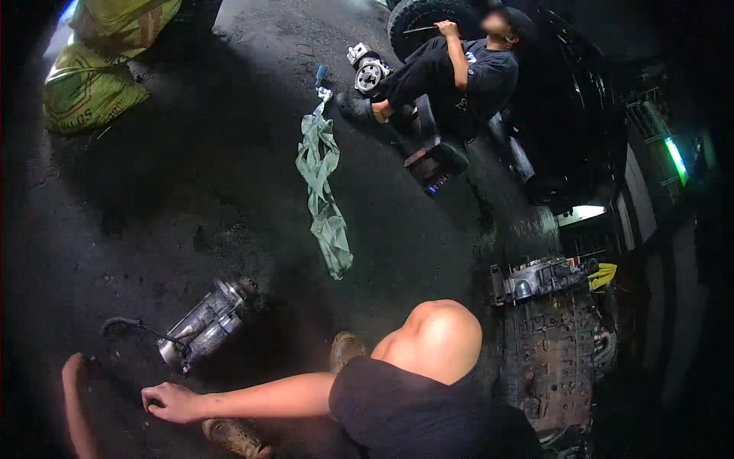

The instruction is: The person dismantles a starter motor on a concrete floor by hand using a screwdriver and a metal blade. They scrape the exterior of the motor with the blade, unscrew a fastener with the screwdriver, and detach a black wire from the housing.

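Observation:
My right hand (172, 402) is low over the dark floor at the lower left, its fingers curled toward the thumb. Whatever the fingers hold, if anything, cannot be made out. At the far left edge shows my left hand (75, 369), dim and partly blurred, its fingers mostly hidden. Just beyond both hands lies a cylindrical metal starter motor (202, 325), with a dark cable (134, 324) trailing from its near end to the left. Neither hand visibly touches it. My worn shoes (237, 437) and bent bare knee (443, 336) are close by.
An engine block (547, 367) stands at the right. A long pale green cloth (325, 183) lies mid-floor. Farther back, a person (482, 76) sits holding a thin rod beside a tire (417, 19) and a pulleyed metal part (370, 74). Filled sacks (92, 88) stand far left.

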The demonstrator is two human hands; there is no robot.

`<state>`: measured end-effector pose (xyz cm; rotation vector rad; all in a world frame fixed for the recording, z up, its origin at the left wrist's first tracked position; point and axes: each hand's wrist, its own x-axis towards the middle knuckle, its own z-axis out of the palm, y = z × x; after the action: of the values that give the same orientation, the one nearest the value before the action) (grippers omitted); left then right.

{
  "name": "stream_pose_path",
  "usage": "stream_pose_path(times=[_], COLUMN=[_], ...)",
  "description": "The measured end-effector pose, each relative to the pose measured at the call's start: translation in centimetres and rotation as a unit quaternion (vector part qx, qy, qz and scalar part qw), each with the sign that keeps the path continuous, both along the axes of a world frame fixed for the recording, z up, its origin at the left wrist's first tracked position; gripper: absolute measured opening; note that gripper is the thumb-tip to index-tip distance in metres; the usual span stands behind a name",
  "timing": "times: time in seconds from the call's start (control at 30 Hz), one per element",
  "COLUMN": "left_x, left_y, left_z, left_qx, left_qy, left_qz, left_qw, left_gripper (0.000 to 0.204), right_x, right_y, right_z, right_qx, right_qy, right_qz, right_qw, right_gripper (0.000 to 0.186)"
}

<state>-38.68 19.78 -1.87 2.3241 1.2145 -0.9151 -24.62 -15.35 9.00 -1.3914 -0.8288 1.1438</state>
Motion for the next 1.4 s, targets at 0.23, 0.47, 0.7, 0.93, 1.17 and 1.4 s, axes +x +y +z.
stream_pose_path(times=[0.23,0.47,0.7,0.93,1.17,1.4], left_x=[-0.9,-2.1,-2.9,-3.0,-2.4,-1.0], left_y=[0.5,-0.5,-1.1,-1.4,-1.0,-2.2], left_z=[0.3,0.3,0.6,0.6,1.0,1.3], left_qx=[0.008,0.006,0.007,0.006,0.005,0.005], left_qy=[0.005,0.003,0.012,0.014,0.015,0.013], left_qz=[0.007,0.019,0.020,0.021,0.015,0.002], left_qw=[1.000,1.000,1.000,1.000,1.000,1.000], left_gripper=[0.030,0.029,0.029,0.028,0.027,0.027], right_x=[0.2,-0.3,-0.4,-0.7,-1.2,-0.3], right_y=[0.2,-0.5,-0.6,-0.5,-0.4,-1.5], right_z=[0.6,-0.1,-0.2,-1.1,-1.0,-0.3], right_qx=[-0.028,-0.034,-0.047,-0.011,-0.033,-0.022], right_qy=[0.035,0.013,0.023,0.020,0.018,-0.002], right_qz=[0.011,0.003,0.023,0.011,0.033,0.025], right_qw=[0.999,0.999,0.998,1.000,0.999,0.999], right_gripper=[0.017,0.016,0.015,0.017,0.018,0.020])
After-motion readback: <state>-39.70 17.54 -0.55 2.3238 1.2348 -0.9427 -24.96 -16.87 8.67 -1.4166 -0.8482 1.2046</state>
